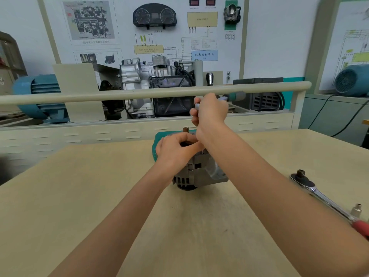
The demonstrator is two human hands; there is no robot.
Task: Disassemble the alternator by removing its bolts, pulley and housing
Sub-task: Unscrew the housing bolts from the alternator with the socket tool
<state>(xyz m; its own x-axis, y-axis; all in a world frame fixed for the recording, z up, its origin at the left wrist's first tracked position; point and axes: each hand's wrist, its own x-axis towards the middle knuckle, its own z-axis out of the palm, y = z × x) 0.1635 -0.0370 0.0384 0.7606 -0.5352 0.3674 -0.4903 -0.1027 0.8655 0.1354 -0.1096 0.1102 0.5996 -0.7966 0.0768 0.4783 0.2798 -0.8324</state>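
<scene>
A silver alternator (pixel 201 172) stands on the wooden table (pixel 79 196) near its middle. My left hand (pixel 175 150) grips the top of the alternator, fingers curled round its upper part. Just above and behind it, my right hand (pixel 209 112) grips the handle of a tool (pixel 234 96) with a grey-green end; the handle sticks up and to the right. The tool's working tip is hidden behind my hands. A small brown stud (pixel 185 129) stands up from the alternator's far side.
A ratchet wrench (pixel 319 194) with a red grip lies at the table's right edge, a small silver socket (pixel 356 210) beside it. A green mat (pixel 157 142) lies behind the alternator. A beige rail (pixel 119 94) and an engine display stand beyond the table.
</scene>
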